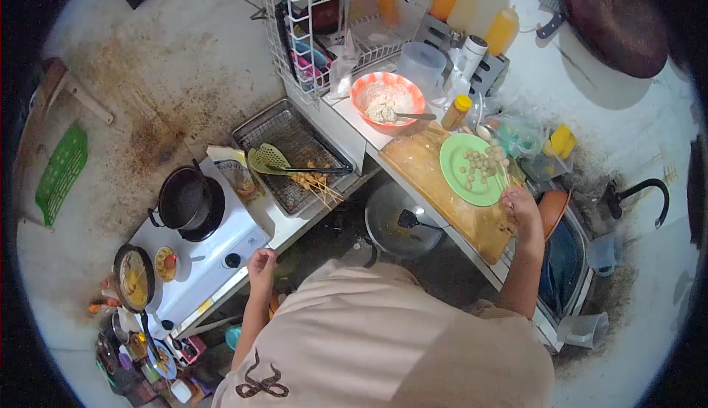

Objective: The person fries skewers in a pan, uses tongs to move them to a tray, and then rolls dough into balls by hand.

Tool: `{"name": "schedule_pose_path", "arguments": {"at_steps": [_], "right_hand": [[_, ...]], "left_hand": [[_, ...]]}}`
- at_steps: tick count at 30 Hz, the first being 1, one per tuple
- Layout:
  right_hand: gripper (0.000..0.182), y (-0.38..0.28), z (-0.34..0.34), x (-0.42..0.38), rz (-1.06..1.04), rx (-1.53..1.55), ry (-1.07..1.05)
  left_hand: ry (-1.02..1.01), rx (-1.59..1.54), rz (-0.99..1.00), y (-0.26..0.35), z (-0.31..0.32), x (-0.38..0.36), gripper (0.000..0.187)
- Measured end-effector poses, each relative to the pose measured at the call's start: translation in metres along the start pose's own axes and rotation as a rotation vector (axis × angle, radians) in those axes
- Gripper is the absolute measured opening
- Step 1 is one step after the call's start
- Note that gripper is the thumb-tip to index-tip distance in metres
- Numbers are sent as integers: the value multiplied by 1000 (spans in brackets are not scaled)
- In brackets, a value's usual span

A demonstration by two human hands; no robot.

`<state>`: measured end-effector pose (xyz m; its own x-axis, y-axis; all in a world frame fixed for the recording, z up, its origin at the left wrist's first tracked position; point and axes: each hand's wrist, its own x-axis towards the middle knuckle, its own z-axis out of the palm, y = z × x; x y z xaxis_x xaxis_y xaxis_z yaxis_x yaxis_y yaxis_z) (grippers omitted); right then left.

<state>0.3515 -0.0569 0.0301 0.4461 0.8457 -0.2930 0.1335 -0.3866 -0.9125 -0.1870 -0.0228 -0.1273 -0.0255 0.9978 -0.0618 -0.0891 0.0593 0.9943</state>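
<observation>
My right hand (520, 206) is closed around the thin sticks of meatball skewers (501, 158) at the right rim of a light green plate (453, 173). Small round meatballs (472, 170) lie on that plate, which rests on a wooden cutting board (413, 158). My left hand (262, 262) hangs by the front edge of the white gas stove (221, 260), its fingers curled with nothing visible in them. Behind the board stands an orange-and-white bowl (369, 98) of flour or batter with a spoon in it.
A dark pot (184, 200) and a frying pan (134, 279) sit on the stove. Fried skewers (317, 184) and a green strainer (265, 158) lie on a rack tray (247, 135). A yellow-capped jar (456, 114) stands behind the plate. The sink (560, 268) is at right, below a black faucet (641, 185).
</observation>
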Motion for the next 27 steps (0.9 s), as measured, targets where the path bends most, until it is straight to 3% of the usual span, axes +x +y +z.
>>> {"name": "schedule_pose_path", "arguments": {"at_steps": [1, 4, 7, 9, 11, 13, 16, 19, 23, 24, 25, 26, 27], "right_hand": [[15, -17, 7, -9, 149, 167, 23], [7, -10, 9, 0, 91, 357, -29], [11, -17, 37, -11, -31, 576, 39], [12, -29, 63, -27, -97, 675, -36], [16, -28, 82, -34, -110, 623, -145], [18, -14, 100, -30, -184, 477, -416], [15, -40, 161, -35, -61, 102, -844], [10, -51, 248, -53, 74, -207, -1064], [14, -47, 368, -85, -435, -487, -1195], [14, -67, 396, -109, -359, -615, -1194], [16, -76, 424, -126, -622, -657, -1211], [18, -73, 455, -134, -763, -609, -1272], [18, -77, 486, -149, -847, -600, -1302]], "left_hand": [[-1, 2, -11, -1, 0, 0, 4], [3, 1, -34, -3, 0, -3, 4], [23, 18, -29, -9, -5, -5, 4], [74, 77, -28, -9, -10, -11, 4], [89, 89, 2, -12, -18, -19, 4], [75, 94, 16, -6, -27, -29, 6], [121, 93, -46, -21, -50, -37, 8], [142, 4, -120, -19, -74, -52, 8], [220, 16, -32, -15, -111, -77, 6], [253, 25, -10, -17, -125, -88, 6], [284, 36, 17, -3, -142, -97, 6], [307, -6, -108, 12, -157, -113, 6], [344, -65, -52, -2, -176, -125, 8]]}}
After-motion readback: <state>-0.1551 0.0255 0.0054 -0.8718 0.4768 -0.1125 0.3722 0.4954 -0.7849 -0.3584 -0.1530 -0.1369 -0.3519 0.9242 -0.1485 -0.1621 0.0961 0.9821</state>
